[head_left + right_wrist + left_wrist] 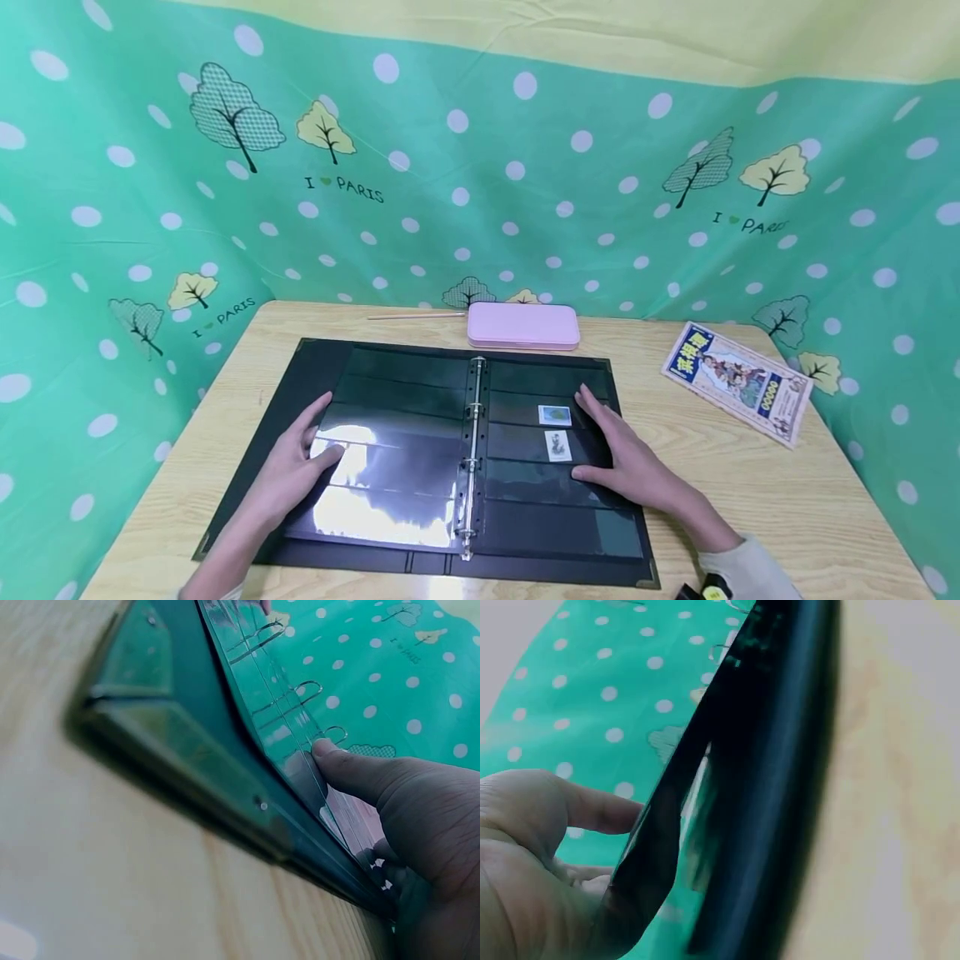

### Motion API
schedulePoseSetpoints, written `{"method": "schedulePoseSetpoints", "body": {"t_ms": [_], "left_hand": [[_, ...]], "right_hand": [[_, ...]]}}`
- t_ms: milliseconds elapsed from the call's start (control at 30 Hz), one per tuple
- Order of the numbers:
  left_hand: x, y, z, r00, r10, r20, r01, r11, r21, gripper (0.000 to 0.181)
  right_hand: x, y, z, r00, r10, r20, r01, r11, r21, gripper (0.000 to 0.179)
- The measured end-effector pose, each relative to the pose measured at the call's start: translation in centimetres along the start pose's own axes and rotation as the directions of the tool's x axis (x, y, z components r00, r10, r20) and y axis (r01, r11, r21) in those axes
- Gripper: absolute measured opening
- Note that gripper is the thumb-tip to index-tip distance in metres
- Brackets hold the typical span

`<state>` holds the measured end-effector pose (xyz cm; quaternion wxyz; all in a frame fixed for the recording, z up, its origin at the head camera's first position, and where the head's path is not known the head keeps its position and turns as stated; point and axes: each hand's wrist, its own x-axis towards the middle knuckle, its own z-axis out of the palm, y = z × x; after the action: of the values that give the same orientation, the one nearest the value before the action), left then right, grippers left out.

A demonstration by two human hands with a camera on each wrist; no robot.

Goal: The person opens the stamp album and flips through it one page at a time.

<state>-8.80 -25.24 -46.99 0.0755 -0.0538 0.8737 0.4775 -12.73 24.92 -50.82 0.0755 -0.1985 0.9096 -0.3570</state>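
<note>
A black ring-bound stamp album lies open, with dark pocket pages on both sides of metal rings. My left hand rests at the left page's outer edge, thumb over the glossy sheet; in the left wrist view, that sheet bows beside the palm. My right hand rests on the right page, thumb and fingers spread. Just left of its fingers sit a blue-green stamp and a pale stamp in separate strips. In the right wrist view, my right thumb touches the clear page.
Behind the album stands a pink case, with a thin stick-like tool at its left. A printed paper lies at the right on the wooden table. Green dotted cloth hangs around the table.
</note>
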Motion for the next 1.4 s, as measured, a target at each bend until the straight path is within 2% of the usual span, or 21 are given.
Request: {"method": "schedulePoseSetpoints", "body": {"t_ms": [200,367,433,567,633,700,767,933,1033,1133,1267,1400], "left_hand": [[0.0,-0.6,1.1,0.997,-0.016,-0.077,0.020,0.999,0.042,0.083],[0.1,-1.3,1.8,0.985,0.027,-0.171,-0.008,0.994,0.108,0.077],[0.0,-1.6,2.1,0.974,0.061,-0.218,-0.028,0.988,0.154,0.074],[0.0,-1.9,2.7,0.939,0.154,-0.309,-0.088,0.972,0.217,0.069],[0.0,-2.0,2.9,0.921,0.195,-0.336,-0.116,0.964,0.241,0.069],[0.0,-2.0,3.2,0.911,0.216,-0.350,-0.128,0.958,0.258,0.070],[0.1,-2.0,3.3,0.913,0.211,-0.350,-0.119,0.957,0.266,0.072],[0.1,-2.1,3.5,0.934,0.166,-0.317,-0.080,0.960,0.268,0.075],[0.2,-2.2,3.7,0.940,0.163,-0.301,-0.077,0.958,0.277,0.073],[0.1,-2.2,3.8,0.936,0.180,-0.302,-0.090,0.953,0.288,0.073],[0.1,-2.2,3.8,0.924,0.216,-0.317,-0.118,0.946,0.301,0.077],[0.2,-2.3,3.8,0.918,0.242,-0.315,-0.139,0.939,0.315,0.081]], "right_hand": [[0.0,0.1,0.1,1.000,-0.007,-0.014,0.007,1.000,-0.012,0.119],[0.0,0.1,0.1,1.000,0.003,-0.021,-0.003,1.000,-0.020,0.120],[0.0,0.1,0.1,1.000,0.004,-0.020,-0.004,1.000,-0.018,0.120],[0.1,0.1,0.1,1.000,-0.003,-0.015,0.002,1.000,-0.016,0.120],[0.1,0.2,0.0,1.000,-0.007,-0.012,0.007,1.000,-0.021,0.121],[0.1,0.2,-0.1,1.000,-0.014,-0.012,0.014,1.000,-0.027,0.121],[0.1,0.3,-0.1,0.999,-0.026,-0.021,0.026,0.999,-0.023,0.119],[0.1,0.5,-0.5,0.997,-0.050,-0.060,0.050,0.999,0.000,0.112],[0.2,0.8,-0.8,0.994,-0.064,-0.086,0.064,0.998,0.000,0.108],[0.3,1.0,-1.0,0.991,-0.077,-0.112,0.076,0.997,-0.010,0.105],[0.6,1.4,-1.5,0.988,-0.082,-0.128,0.081,0.997,-0.020,0.104],[0.8,2.0,-2.3,0.990,-0.053,-0.128,0.050,0.998,-0.030,0.104]]}}
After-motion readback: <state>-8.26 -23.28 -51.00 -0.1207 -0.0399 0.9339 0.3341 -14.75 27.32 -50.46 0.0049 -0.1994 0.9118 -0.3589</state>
